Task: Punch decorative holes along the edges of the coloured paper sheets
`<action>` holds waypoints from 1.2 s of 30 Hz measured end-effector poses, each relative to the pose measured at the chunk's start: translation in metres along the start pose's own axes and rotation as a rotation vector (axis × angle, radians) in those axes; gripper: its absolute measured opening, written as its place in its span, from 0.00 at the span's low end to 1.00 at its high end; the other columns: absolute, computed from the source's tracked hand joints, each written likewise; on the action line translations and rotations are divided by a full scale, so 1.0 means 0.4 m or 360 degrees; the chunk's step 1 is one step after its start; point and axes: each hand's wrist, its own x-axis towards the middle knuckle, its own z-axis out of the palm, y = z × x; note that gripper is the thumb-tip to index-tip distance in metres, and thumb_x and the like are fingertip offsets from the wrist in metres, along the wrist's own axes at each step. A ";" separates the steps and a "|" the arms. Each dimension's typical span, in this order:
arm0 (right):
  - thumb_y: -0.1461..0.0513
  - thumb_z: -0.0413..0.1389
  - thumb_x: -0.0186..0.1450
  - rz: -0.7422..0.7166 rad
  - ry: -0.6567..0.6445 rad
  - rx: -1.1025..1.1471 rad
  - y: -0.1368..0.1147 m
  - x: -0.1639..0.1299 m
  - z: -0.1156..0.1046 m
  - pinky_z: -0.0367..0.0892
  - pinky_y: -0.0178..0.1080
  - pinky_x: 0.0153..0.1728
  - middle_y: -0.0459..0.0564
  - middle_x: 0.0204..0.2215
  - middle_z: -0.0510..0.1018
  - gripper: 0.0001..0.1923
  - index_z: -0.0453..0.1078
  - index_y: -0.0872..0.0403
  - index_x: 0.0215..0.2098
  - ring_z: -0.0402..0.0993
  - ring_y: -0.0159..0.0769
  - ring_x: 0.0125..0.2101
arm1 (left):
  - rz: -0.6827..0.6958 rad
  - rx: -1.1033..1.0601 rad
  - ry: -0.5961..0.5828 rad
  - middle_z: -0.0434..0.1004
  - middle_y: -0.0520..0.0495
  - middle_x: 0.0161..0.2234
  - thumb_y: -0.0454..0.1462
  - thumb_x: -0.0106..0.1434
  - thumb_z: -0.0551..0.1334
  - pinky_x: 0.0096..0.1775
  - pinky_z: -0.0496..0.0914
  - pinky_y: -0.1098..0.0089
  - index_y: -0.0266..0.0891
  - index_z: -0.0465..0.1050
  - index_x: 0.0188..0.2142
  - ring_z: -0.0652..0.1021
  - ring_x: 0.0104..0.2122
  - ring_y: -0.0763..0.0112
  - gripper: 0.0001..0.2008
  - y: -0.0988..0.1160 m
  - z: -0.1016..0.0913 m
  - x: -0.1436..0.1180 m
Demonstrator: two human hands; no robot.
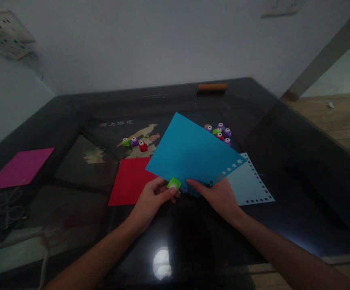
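Left hand [151,199] presses green punch [174,184] on blue sheet [193,155]

One head camera looks forward and down, close above the worktop [284,133]; beyond the grip, a seemingly dim wall.

Red sheet [129,181] (flat), magenta sheet [19,168]

- Near edge of the dark table [298,193], below both hands: bare, passage free.
- Right side: open.
- Behind the blue sheet [193,155]: two punch clusters [220,133], [135,143] obstruct.
- Left: red sheet [129,181] and magenta sheet [19,168] lie flat.
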 end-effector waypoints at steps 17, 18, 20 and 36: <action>0.54 0.62 0.53 -0.0037 -0.0012 -0.0094 0.014 -0.002 0.010 0.65 0.53 0.50 0.56 0.46 0.76 0.25 0.69 0.53 0.48 0.72 0.48 0.47 | -0.0027 -0.0016 0.0036 0.74 0.46 0.31 0.43 0.52 0.67 0.34 0.66 0.70 0.34 0.71 0.34 0.72 0.30 0.70 0.15 -0.007 -0.002 0.005; 0.54 0.62 0.53 -0.0031 -0.0008 -0.0090 0.014 -0.002 0.009 0.65 0.53 0.50 0.56 0.46 0.76 0.25 0.69 0.53 0.48 0.72 0.48 0.47 | -0.0026 -0.0025 0.0033 0.74 0.46 0.32 0.43 0.52 0.67 0.35 0.66 0.70 0.35 0.71 0.34 0.72 0.31 0.70 0.15 -0.007 -0.002 0.005; 0.54 0.62 0.53 -0.0033 -0.0020 -0.0078 0.014 -0.003 0.008 0.66 0.52 0.50 0.56 0.46 0.76 0.26 0.69 0.53 0.48 0.72 0.48 0.47 | -0.0026 -0.0040 0.0030 0.74 0.46 0.32 0.43 0.52 0.67 0.36 0.66 0.69 0.35 0.71 0.33 0.72 0.31 0.69 0.14 -0.006 -0.001 0.004; 0.54 0.61 0.54 -0.0084 -0.0051 -0.0145 0.019 -0.003 0.006 0.62 0.54 0.52 0.56 0.50 0.73 0.27 0.67 0.53 0.51 0.69 0.49 0.50 | -0.0021 -0.0017 0.0038 0.74 0.47 0.31 0.42 0.52 0.67 0.36 0.65 0.70 0.35 0.72 0.34 0.71 0.32 0.70 0.14 -0.007 -0.002 0.005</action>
